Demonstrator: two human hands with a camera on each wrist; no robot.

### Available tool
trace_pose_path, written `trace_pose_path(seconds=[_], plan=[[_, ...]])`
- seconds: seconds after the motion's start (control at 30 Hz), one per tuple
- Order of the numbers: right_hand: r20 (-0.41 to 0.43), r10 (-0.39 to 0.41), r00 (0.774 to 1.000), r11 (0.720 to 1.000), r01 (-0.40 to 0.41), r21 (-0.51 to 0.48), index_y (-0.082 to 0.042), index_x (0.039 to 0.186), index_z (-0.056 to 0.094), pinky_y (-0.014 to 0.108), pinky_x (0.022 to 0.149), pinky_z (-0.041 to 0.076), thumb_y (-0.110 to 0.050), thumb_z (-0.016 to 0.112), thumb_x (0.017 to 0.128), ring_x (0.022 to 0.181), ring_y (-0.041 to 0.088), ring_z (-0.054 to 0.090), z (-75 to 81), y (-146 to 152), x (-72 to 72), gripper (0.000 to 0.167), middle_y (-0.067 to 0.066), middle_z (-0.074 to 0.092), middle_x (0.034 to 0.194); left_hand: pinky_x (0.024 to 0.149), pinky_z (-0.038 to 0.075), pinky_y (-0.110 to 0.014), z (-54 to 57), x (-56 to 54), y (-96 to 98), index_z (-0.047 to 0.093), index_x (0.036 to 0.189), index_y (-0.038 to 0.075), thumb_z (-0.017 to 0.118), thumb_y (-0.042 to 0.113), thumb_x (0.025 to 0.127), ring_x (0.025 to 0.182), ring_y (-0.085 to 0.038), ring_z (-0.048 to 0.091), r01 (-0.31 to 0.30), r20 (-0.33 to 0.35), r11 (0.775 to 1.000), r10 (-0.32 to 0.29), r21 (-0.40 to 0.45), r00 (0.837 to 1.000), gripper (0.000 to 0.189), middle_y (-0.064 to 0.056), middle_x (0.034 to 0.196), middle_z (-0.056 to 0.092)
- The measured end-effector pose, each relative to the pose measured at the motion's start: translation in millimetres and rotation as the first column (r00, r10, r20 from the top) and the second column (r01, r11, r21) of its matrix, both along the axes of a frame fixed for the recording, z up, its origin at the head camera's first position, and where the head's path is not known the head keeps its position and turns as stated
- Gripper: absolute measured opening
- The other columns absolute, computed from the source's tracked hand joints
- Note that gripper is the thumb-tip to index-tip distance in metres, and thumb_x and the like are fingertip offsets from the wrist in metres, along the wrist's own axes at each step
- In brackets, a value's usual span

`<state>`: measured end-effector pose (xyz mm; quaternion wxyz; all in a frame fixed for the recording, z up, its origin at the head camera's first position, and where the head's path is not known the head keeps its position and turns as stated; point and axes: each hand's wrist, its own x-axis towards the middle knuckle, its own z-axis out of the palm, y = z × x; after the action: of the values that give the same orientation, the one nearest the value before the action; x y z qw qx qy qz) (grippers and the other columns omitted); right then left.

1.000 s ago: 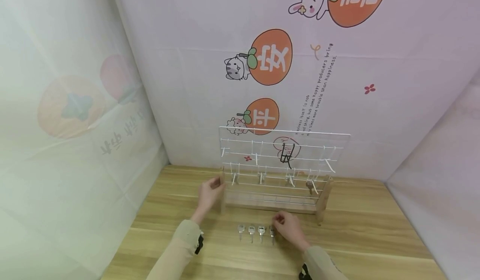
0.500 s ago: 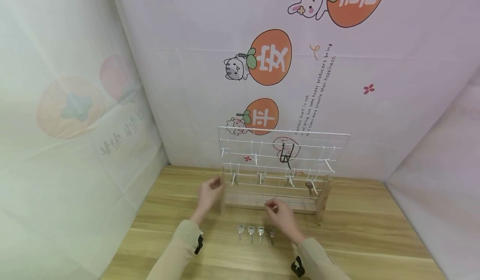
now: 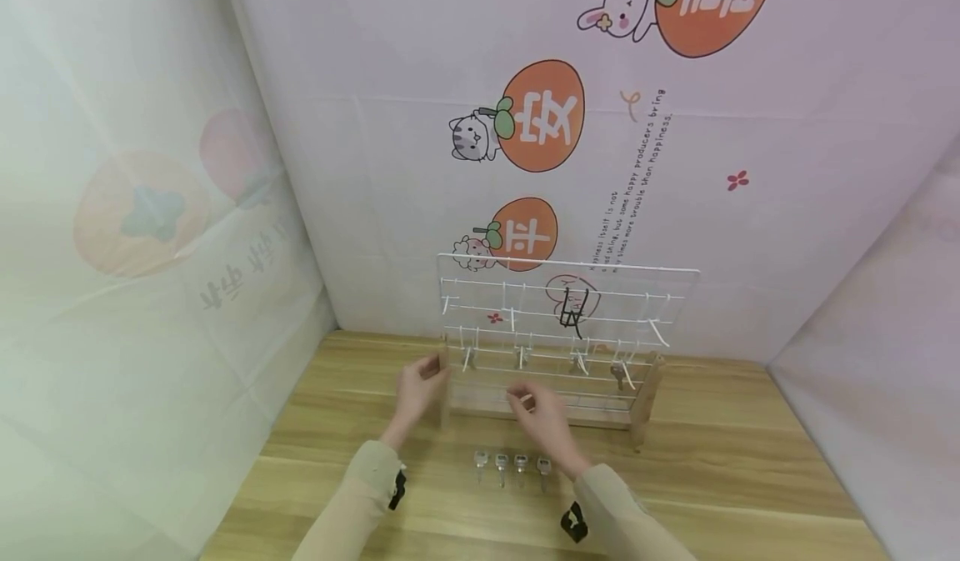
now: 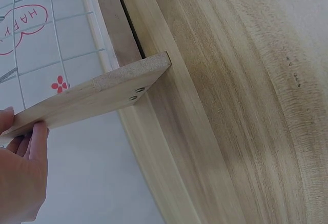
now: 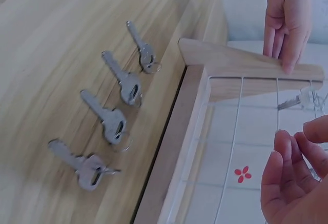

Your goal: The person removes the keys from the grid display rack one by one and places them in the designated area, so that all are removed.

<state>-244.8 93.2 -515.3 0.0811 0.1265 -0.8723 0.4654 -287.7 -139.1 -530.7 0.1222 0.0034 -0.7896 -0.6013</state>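
A white wire grid rack [image 3: 570,269] with a wooden base stands against the back cloth. My left hand [image 3: 420,390] grips its left wooden side piece [image 4: 97,96], thumb on one face and fingers on the other. My right hand [image 3: 545,418] is in front of the lower grid, fingers loosely curled; I see nothing held in it, as the right wrist view [image 5: 292,178] shows. Several metal keys with small rings lie in a row on the table, among them a nearest key [image 5: 84,167] and a far key [image 5: 143,52]. A key [image 5: 302,98] hangs on the rack near the left side piece.
More keys hang from the rack's lower hooks, one at the right [image 3: 618,371]. White hooks [image 3: 658,332] and one black hook [image 3: 572,315] sit on the upper row. Printed cloth walls [image 3: 375,169] enclose the wooden tabletop [image 3: 720,461].
My right hand has moved from beside the rightmost table key up and leftward to the front of the rack. The left hand and the row of keys have stayed in place.
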Motion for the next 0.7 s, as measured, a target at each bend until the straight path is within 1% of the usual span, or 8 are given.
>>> trace_pose_path(seconds=[0.17, 0.3, 0.43, 0.53, 0.7], plan=[[-0.017, 0.014, 1.000, 1.000, -0.014, -0.021, -0.003, 0.107, 0.069, 0.016, 0.057, 0.056, -0.012, 0.066, 0.093, 0.075, 0.013, 0.066, 3.4, -9, -2.4, 0.017, 0.010, 0.074, 0.101, 0.095, 0.060, -0.042, -0.4, -0.5, -0.4, 0.062, 0.121, -0.012, 0.071, 0.003, 0.088, 0.111, -0.042, 0.068, 0.002, 0.003, 1.000, -0.002, 0.001, 1.000, 0.037, -0.031, 0.121, 0.066], [-0.027, 0.015, 1.000, 0.999, -0.016, -0.029, -0.003, 0.109, 0.069, 0.015, 0.060, 0.056, -0.012, 0.066, 0.094, 0.077, 0.013, 0.066, 4.6, -14, -5.4, 0.018, 0.011, 0.074, 0.103, 0.094, 0.061, -0.043, 0.5, -0.1, -0.5, 0.062, 0.120, -0.013, 0.071, 0.003, 0.088, 0.110, -0.043, 0.068, 0.006, -0.002, 1.000, -0.006, -0.010, 1.000, 0.037, -0.032, 0.121, 0.065], [-0.038, 0.014, 0.999, 0.999, -0.016, -0.034, -0.005, 0.109, 0.069, 0.015, 0.063, 0.057, -0.014, 0.065, 0.094, 0.080, 0.015, 0.067, 4.5, -19, -8.6, 0.018, 0.011, 0.074, 0.104, 0.095, 0.060, -0.044, 1.4, 0.2, -1.0, 0.062, 0.121, -0.012, 0.071, 0.004, 0.089, 0.111, -0.043, 0.067, 0.007, 0.002, 1.000, -0.007, -0.007, 1.000, 0.037, -0.032, 0.122, 0.065], [-0.046, 0.013, 0.999, 0.999, -0.015, -0.044, -0.004, 0.109, 0.069, 0.015, 0.066, 0.057, -0.015, 0.065, 0.095, 0.081, 0.016, 0.067, 3.1, -22, -11.2, 0.019, 0.012, 0.074, 0.105, 0.096, 0.060, -0.045, 1.6, 0.4, -1.2, 0.062, 0.121, -0.012, 0.071, 0.005, 0.089, 0.112, -0.043, 0.067, 0.009, 0.001, 1.000, -0.009, 0.000, 1.000, 0.037, -0.031, 0.122, 0.065], [-0.069, 0.010, 0.998, 0.997, -0.016, -0.077, -0.001, 0.111, 0.068, 0.015, 0.065, 0.057, -0.012, 0.065, 0.094, 0.079, 0.016, 0.066, 1.1, -29, -15.3, 0.021, 0.014, 0.073, 0.105, 0.096, 0.060, -0.044, 1.7, 0.5, -0.6, 0.062, 0.122, -0.012, 0.071, 0.005, 0.089, 0.111, -0.043, 0.068, 0.011, -0.002, 1.000, -0.011, -0.004, 1.000, 0.038, -0.031, 0.122, 0.065]])
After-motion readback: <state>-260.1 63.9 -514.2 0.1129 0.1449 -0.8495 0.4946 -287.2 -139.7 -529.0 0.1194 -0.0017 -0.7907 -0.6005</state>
